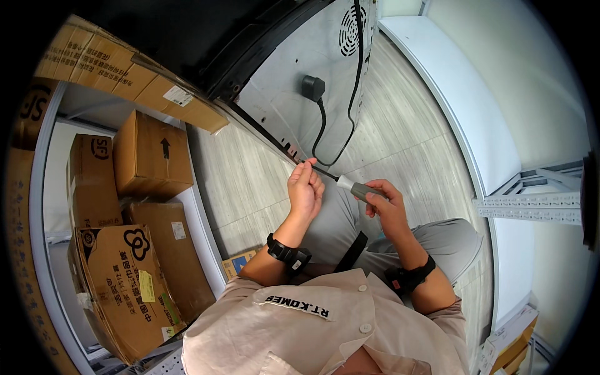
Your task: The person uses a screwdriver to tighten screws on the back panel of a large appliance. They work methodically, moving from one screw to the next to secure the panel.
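A large metal cabinet [269,94] with a grey side panel and black frame stands in front of me. My right hand [384,200] grips the grey handle of a screwdriver [357,189], its shaft angled up and left toward the panel's lower edge. Close by that edge, my left hand [305,187] has its fingers pinched together around the screwdriver's tip end. Whether it also holds a small part there I cannot make out. A black power plug [310,89] on a black cord [324,125] lies against the panel, the cord looping down beside my left hand.
Cardboard boxes [153,153] fill a shelf on the left, and a long carton [150,87] lies beside the cabinet. A white shelf rack [462,106] curves along the right side. Below is a grey wood-look floor [400,125]. My knees are bent under my hands.
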A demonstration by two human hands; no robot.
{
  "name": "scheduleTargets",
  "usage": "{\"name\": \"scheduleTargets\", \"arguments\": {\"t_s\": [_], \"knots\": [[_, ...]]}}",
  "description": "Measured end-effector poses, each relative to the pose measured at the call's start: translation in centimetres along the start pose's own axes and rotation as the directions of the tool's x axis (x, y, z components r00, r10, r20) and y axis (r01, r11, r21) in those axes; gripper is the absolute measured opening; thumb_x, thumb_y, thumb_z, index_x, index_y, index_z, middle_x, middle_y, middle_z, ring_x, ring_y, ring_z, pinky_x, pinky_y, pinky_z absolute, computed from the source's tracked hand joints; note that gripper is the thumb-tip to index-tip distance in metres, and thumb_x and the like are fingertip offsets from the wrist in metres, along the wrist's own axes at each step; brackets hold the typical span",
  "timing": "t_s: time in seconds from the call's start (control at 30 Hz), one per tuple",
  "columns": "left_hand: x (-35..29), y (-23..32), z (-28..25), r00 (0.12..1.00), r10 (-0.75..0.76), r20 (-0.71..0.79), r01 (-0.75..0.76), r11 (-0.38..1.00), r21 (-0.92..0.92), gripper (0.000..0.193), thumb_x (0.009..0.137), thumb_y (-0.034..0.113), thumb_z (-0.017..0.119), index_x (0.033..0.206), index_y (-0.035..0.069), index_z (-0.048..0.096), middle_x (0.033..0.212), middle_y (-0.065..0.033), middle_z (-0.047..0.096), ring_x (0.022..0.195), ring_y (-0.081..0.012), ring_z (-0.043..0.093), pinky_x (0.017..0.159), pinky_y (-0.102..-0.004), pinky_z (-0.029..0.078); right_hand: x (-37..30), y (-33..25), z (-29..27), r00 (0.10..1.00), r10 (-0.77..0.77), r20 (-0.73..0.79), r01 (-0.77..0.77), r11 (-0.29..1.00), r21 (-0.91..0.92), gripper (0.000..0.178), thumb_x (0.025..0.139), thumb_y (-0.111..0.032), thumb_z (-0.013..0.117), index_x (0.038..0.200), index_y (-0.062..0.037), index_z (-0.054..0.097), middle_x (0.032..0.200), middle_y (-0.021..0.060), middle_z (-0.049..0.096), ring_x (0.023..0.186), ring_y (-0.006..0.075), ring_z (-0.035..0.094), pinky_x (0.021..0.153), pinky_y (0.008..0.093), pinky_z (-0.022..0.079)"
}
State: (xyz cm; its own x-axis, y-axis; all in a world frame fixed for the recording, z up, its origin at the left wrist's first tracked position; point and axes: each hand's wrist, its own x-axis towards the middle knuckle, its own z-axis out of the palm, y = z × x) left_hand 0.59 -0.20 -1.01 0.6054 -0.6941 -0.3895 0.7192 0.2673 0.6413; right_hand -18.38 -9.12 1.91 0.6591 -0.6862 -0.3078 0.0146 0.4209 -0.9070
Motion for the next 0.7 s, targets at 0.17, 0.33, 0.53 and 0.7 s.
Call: {"name": "scheduleTargets", "arguments": {"t_s": [0.17,0.33,0.53,0.7], "knots": [[0.0,0.0,0.2,1.000,-0.002,-0.013,0.002,1.000,-0.014,0.016,0.103,0.019,0.048,0.107,0.007,0.058,0.064,0.0048,0.039,0.050,-0.0059,0.029,0.044,-0.0223,0.024,0.1,0.1,-0.1,1.000,0.014,0.005,-0.014,1.000,-0.019,0.022,0.087,-0.012,0.063,0.106,-0.0016,0.061,0.083,0.0060,0.066,0.060,0.0089,0.056,0.055,0.0242,0.044],[0.0,-0.1,0.2,1.000,0.002,-0.013,-0.003,1.000,-0.031,0.017,0.103,0.020,0.048,0.105,0.007,0.059,0.063,0.0046,0.038,0.049,-0.0061,0.029,0.044,-0.0226,0.024,0.0,-0.1,-0.2,0.999,0.028,0.032,-0.027,0.999,-0.040,0.023,0.087,-0.011,0.062,0.108,-0.0021,0.060,0.088,0.0066,0.068,0.062,0.0088,0.055,0.058,0.0240,0.044],[0.0,-0.2,0.0,0.999,-0.007,-0.044,0.006,1.000,-0.007,0.020,0.103,0.023,0.048,0.102,0.006,0.059,0.062,0.0046,0.038,0.049,-0.0061,0.028,0.043,-0.0231,0.023,-0.2,0.1,-0.1,0.985,-0.166,0.055,0.175,0.940,-0.291,0.028,0.080,-0.002,0.066,0.108,-0.0037,0.060,0.093,0.0044,0.065,0.073,0.0110,0.058,0.067,0.0268,0.048],[-0.2,-0.1,0.1,0.997,-0.018,-0.075,0.020,1.000,0.020,0.022,0.102,0.025,0.049,0.100,0.005,0.058,0.062,0.0048,0.038,0.048,-0.0060,0.028,0.042,-0.0230,0.022,-0.5,-0.7,0.6,0.928,-0.350,0.132,0.365,0.776,-0.514,0.033,0.075,0.001,0.068,0.107,-0.0056,0.060,0.098,0.0047,0.064,0.082,0.0134,0.061,0.074,0.0287,0.049]]}}
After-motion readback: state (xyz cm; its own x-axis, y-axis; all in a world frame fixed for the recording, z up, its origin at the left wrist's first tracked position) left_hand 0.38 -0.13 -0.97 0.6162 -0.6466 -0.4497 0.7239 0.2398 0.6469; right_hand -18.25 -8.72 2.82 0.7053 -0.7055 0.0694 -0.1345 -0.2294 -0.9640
